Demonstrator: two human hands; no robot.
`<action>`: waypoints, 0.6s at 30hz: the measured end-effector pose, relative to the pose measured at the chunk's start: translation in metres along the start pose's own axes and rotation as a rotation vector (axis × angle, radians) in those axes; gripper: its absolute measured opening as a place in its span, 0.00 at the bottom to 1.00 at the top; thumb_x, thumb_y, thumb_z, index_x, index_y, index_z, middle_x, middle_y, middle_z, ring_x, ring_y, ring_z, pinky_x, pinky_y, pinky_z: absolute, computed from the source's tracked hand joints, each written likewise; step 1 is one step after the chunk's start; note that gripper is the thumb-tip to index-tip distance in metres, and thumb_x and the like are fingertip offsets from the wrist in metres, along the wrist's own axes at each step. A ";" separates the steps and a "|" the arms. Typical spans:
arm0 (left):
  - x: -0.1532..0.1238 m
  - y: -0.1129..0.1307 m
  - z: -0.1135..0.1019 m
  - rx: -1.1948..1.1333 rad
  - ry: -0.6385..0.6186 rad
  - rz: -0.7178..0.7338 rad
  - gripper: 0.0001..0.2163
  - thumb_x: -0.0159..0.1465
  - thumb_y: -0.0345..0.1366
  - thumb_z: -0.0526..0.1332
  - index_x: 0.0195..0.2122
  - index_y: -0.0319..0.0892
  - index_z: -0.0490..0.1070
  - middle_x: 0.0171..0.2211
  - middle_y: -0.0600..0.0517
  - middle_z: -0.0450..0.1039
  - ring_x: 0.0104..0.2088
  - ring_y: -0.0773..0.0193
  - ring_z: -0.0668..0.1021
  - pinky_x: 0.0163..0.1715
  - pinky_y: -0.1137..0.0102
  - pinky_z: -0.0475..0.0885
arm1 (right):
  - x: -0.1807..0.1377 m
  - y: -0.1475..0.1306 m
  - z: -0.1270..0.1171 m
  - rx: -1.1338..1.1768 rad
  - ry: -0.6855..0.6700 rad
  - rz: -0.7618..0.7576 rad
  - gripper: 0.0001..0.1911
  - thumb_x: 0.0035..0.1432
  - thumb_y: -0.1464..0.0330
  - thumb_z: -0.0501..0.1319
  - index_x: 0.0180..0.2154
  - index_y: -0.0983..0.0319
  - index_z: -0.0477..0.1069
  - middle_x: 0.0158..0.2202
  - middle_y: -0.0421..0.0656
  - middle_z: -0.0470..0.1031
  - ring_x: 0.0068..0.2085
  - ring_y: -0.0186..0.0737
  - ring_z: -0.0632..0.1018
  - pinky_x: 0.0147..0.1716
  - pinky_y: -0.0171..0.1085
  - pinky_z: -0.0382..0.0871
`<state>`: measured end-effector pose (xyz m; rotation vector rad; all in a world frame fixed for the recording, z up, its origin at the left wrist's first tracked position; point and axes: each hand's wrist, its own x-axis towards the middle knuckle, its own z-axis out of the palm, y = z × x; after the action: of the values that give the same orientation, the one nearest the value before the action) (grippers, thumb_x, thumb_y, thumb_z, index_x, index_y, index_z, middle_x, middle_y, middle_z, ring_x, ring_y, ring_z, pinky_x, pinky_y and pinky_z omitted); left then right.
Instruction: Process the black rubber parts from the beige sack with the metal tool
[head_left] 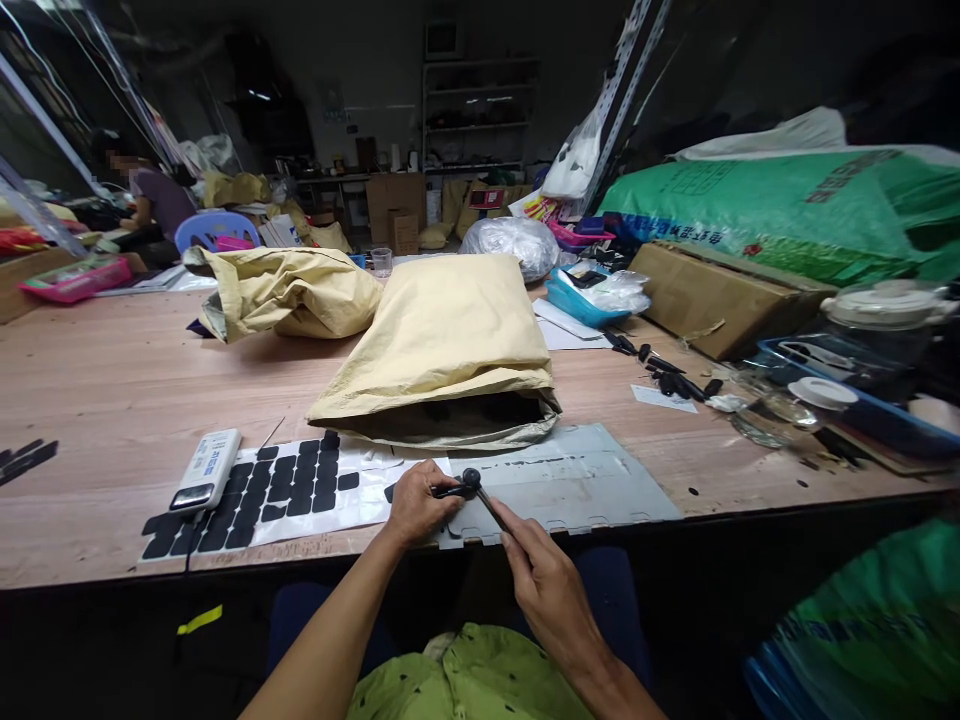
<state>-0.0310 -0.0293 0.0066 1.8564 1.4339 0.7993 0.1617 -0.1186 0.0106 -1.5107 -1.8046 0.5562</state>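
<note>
A small black part (471, 479), glossy and hard-looking, with a round knob where two slim stems meet, is held just in front of the open mouth of the tan sack (442, 340), over a thin grey plate (592, 480) with a notched near edge. The left hand (415, 503) lies knuckles-up, its fingers curled closed on the stem that points left. The right hand (546, 588) comes up from below with the wrist bent, its fingers pinched narrow on the other stem, which slants down from the knob. Both forearms are bare.

The sack is coarse woven paper-like cloth, plump and pillow-shaped, and it lies flat on the pale wood-grain counter (112, 400). A second tan sack (289, 290), crumpled and slack, lies behind and left of it, which makes two. Left of the sack's mouth lies one white sheet (360, 505) with rows of flat matt black pads, and one white slab-shaped device (205, 468) rests on its far-left end. Right of the sack, a scatter of loose black pieces (670, 375) lies before one long cardboard box (705, 295).
</note>
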 end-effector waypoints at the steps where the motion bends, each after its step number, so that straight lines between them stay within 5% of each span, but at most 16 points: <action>1: 0.000 0.000 0.000 -0.004 -0.001 -0.002 0.07 0.53 0.34 0.67 0.34 0.47 0.81 0.29 0.54 0.71 0.35 0.62 0.73 0.35 0.69 0.65 | 0.000 0.000 -0.001 0.002 0.022 -0.002 0.23 0.67 0.66 0.49 0.62 0.51 0.64 0.48 0.43 0.76 0.46 0.37 0.78 0.44 0.34 0.74; 10: -0.001 0.002 0.000 -0.019 0.016 -0.006 0.07 0.53 0.32 0.68 0.33 0.46 0.81 0.29 0.54 0.71 0.34 0.63 0.73 0.36 0.69 0.67 | 0.007 0.015 -0.007 -0.056 0.093 0.033 0.21 0.66 0.64 0.50 0.58 0.53 0.68 0.51 0.43 0.76 0.51 0.40 0.77 0.48 0.38 0.74; 18: -0.002 0.004 -0.001 0.055 0.020 0.011 0.08 0.53 0.31 0.67 0.35 0.44 0.80 0.30 0.53 0.72 0.34 0.62 0.73 0.36 0.69 0.67 | 0.086 0.062 -0.029 -0.533 0.163 0.177 0.19 0.64 0.69 0.51 0.54 0.56 0.72 0.40 0.44 0.76 0.38 0.40 0.73 0.34 0.38 0.62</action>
<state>-0.0298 -0.0315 0.0103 1.9037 1.4731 0.7932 0.2188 -0.0246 0.0065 -2.0180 -1.7832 0.0184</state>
